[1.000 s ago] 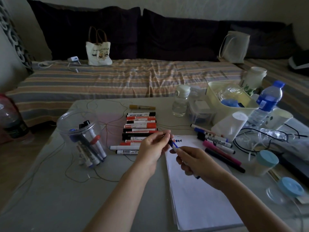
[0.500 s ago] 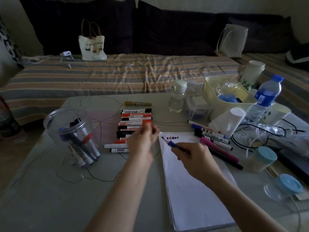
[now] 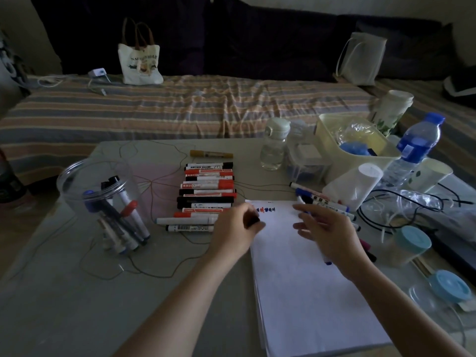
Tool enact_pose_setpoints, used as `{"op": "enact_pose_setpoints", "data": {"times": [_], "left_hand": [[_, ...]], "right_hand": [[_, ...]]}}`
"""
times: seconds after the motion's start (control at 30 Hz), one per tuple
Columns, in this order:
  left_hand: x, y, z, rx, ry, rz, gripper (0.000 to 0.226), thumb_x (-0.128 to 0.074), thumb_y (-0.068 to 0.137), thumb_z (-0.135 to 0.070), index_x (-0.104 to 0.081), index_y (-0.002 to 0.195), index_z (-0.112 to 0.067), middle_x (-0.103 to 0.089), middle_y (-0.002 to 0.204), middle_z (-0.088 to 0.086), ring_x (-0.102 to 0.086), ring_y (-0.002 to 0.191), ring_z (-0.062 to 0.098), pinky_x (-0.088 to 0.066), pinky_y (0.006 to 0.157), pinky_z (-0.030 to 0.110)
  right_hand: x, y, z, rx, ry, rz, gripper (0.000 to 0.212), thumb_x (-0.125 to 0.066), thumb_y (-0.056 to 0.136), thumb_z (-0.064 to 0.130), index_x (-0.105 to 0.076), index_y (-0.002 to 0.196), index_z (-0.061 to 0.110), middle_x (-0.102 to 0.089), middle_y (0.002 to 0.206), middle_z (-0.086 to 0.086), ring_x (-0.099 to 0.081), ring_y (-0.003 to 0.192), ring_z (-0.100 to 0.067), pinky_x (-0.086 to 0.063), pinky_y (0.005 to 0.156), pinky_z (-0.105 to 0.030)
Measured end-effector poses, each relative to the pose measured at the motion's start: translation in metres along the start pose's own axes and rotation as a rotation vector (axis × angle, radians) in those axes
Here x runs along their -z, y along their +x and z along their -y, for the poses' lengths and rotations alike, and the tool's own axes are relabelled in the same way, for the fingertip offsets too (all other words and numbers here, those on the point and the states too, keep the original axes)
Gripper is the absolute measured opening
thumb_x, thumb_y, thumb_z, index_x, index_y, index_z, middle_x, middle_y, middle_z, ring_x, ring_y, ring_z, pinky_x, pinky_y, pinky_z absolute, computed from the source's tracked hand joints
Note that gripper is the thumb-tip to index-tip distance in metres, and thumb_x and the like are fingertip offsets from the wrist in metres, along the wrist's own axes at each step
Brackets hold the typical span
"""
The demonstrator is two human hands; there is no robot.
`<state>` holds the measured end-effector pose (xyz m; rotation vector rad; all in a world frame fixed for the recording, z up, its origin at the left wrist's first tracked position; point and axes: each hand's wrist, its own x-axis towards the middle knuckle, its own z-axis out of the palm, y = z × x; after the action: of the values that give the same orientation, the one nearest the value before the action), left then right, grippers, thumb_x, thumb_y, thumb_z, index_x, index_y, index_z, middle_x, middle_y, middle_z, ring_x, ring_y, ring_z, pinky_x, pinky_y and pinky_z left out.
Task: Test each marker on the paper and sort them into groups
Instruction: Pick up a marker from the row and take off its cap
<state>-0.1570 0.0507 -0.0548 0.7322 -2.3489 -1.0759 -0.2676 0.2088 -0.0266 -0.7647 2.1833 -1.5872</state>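
A white paper pad (image 3: 304, 284) lies on the table with small red and blue test marks (image 3: 265, 210) along its top edge. My right hand (image 3: 327, 230) hovers over the pad's upper right and holds a blue marker (image 3: 328, 262), whose end sticks out below the palm. My left hand (image 3: 235, 228) is at the pad's top left corner and pinches a dark cap (image 3: 254, 221). A sorted row of red and black markers (image 3: 207, 191) lies left of the pad. Another group of markers (image 3: 327, 202) lies at its right. A clear jar (image 3: 100, 199) holds several more markers.
Right of the pad are a small clear bottle (image 3: 273, 145), a yellow tub (image 3: 353, 150), a water bottle (image 3: 414, 150), paper cups (image 3: 430, 173), black cables (image 3: 386, 199) and blue-lidded containers (image 3: 412, 240). A thin cord (image 3: 144, 271) loops across the table. A striped bed (image 3: 180, 106) lies behind.
My right hand moved right and away from the test marks with the marker. My left hand came down toward the pad's top left corner, the cap now showing in its fingers.
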Motion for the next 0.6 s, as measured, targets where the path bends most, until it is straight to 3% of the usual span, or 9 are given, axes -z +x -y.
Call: {"op": "enact_pose_setpoints", "data": {"times": [0.07, 0.17, 0.23, 0.3, 0.37, 0.5, 0.6], "left_hand": [[-0.008, 0.0, 0.003, -0.056, 0.101, 0.06, 0.02, -0.075, 0.081, -0.028, -0.064, 0.094, -0.017, -0.067, 0.093, -0.005, -0.062, 0.085, 0.01, -0.054, 0.077, 0.027], [-0.02, 0.001, 0.009, -0.113, 0.212, 0.087, 0.018, -0.069, 0.087, -0.019, -0.063, 0.105, -0.017, -0.061, 0.107, -0.003, -0.059, 0.097, 0.012, -0.051, 0.085, 0.026], [-0.028, 0.003, 0.012, -0.141, 0.241, 0.088, 0.023, -0.06, 0.092, -0.008, -0.063, 0.112, -0.018, -0.058, 0.115, -0.005, -0.055, 0.105, 0.011, -0.046, 0.088, 0.02], [-0.035, 0.007, 0.013, -0.162, 0.254, 0.109, 0.03, -0.055, 0.093, -0.003, -0.062, 0.117, -0.02, -0.055, 0.122, -0.007, -0.051, 0.113, 0.009, -0.041, 0.091, 0.017], [-0.041, 0.011, 0.012, -0.196, 0.289, 0.171, 0.028, -0.053, 0.097, -0.013, -0.058, 0.123, -0.023, -0.051, 0.134, -0.008, -0.044, 0.125, 0.011, -0.035, 0.1, 0.021], [-0.049, 0.014, 0.018, -0.294, 0.483, 0.365, 0.045, -0.045, 0.098, -0.047, -0.044, 0.139, -0.03, -0.027, 0.156, -0.006, -0.016, 0.145, 0.017, -0.012, 0.116, 0.034], [-0.051, 0.012, 0.029, -0.337, 0.458, 0.354, 0.049, -0.046, 0.096, -0.051, -0.044, 0.14, -0.03, -0.024, 0.158, -0.005, -0.012, 0.146, 0.017, -0.007, 0.117, 0.033]], "right_hand": [[0.004, 0.003, -0.002, -0.03, 0.103, -0.031, 0.024, -0.054, 0.097, 0.007, -0.072, 0.102, 0.023, -0.074, 0.098, -0.003, -0.073, 0.09, -0.015, -0.059, 0.088, -0.038], [0.011, 0.011, -0.001, -0.217, 0.624, -0.01, 0.029, -0.045, 0.101, 0.006, -0.069, 0.115, 0.016, -0.074, 0.102, -0.006, -0.071, 0.098, -0.023, -0.058, 0.085, -0.048], [0.016, 0.017, -0.001, -0.268, 0.799, -0.006, 0.026, -0.053, 0.095, 0.007, -0.067, 0.116, 0.013, -0.073, 0.099, -0.012, -0.072, 0.09, -0.02, -0.06, 0.075, -0.04], [0.014, 0.02, -0.004, -0.251, 0.725, 0.038, 0.026, -0.063, 0.086, 0.013, -0.066, 0.111, 0.008, -0.07, 0.087, -0.01, -0.069, 0.074, -0.014, -0.057, 0.062, -0.027], [0.006, 0.024, -0.009, -0.233, 0.518, 0.023, 0.02, -0.065, 0.088, 0.021, -0.067, 0.099, 0.005, -0.063, 0.072, -0.006, -0.058, 0.059, -0.01, -0.048, 0.052, -0.022], [-0.008, 0.043, -0.015, -0.103, 0.099, -0.104, 0.032, -0.058, 0.096, 0.033, -0.069, 0.08, 0.007, -0.064, 0.058, 0.0, -0.054, 0.052, -0.014, -0.044, 0.05, -0.026], [-0.017, 0.064, -0.021, -0.041, -0.028, -0.138, 0.039, -0.053, 0.097, 0.038, -0.07, 0.079, 0.008, -0.071, 0.065, -0.004, -0.063, 0.054, -0.024, -0.049, 0.048, -0.032]]}}
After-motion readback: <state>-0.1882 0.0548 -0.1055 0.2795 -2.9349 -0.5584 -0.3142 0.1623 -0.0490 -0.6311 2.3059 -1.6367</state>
